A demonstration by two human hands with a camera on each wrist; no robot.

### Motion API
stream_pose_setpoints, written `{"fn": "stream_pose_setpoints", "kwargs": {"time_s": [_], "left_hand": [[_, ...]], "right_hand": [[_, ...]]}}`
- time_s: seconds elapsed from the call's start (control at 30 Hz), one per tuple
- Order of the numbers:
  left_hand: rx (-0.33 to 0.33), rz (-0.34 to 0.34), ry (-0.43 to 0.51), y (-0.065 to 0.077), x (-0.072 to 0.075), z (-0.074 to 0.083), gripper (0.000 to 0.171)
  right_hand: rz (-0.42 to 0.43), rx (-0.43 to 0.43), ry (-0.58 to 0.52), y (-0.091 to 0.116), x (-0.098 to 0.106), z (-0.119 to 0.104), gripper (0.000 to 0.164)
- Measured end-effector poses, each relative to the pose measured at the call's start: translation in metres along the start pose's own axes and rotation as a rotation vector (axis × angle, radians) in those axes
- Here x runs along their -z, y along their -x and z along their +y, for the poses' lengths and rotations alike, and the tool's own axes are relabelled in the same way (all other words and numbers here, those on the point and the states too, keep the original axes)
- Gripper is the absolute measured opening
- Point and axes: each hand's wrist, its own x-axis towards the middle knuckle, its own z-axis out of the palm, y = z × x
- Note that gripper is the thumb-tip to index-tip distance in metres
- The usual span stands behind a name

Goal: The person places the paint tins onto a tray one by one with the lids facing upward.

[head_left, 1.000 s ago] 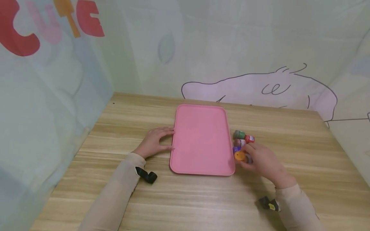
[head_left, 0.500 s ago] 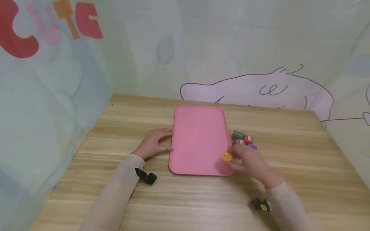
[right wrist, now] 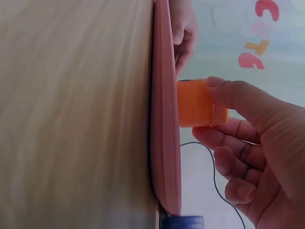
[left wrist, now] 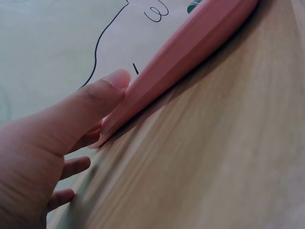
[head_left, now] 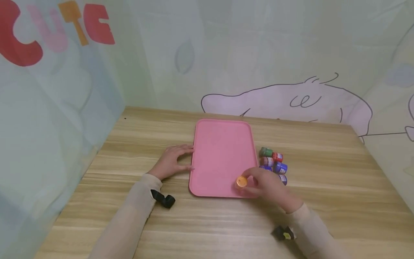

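My right hand pinches a small orange paint jar between thumb and fingers, upright over the near right corner of a pink tray. In the right wrist view the tray's rim hides the base of the orange paint jar, so I cannot tell whether it touches the tray. My left hand rests at the tray's left rim, its thumb and fingertips against the edge. Right of the tray lie a green jar, a red jar, a brown jar and blue jars.
Another jar is partly hidden behind my right hand. Everything stands on a wood-grain table, with a printed cloth backdrop along its back and left. Black wrist mounts hang from both sleeves.
My right hand has lifted the orange jar from the group on the right and carried it left over the tray. More of the blue jars now shows. My left hand has stayed at the rim.
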Motion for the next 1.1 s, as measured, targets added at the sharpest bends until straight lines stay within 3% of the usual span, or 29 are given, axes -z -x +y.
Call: {"fn": "stream_pose_setpoints", "kwargs": {"time_s": [0.23,0.53,1.1], "left_hand": [[0.001,-0.005,0.012,-0.001,-0.003,-0.001,0.065],[0.011,-0.009,0.047,-0.001,-0.003,0.000,0.066],[0.033,-0.028,0.053,-0.002,-0.001,-0.003,0.066]], "right_hand": [[-0.060,-0.069,-0.039,-0.001,-0.006,-0.002,0.034],[-0.059,-0.032,-0.011,-0.002,-0.013,0.001,0.037],[-0.058,0.000,-0.001,-0.005,-0.005,0.008,0.038]]}}
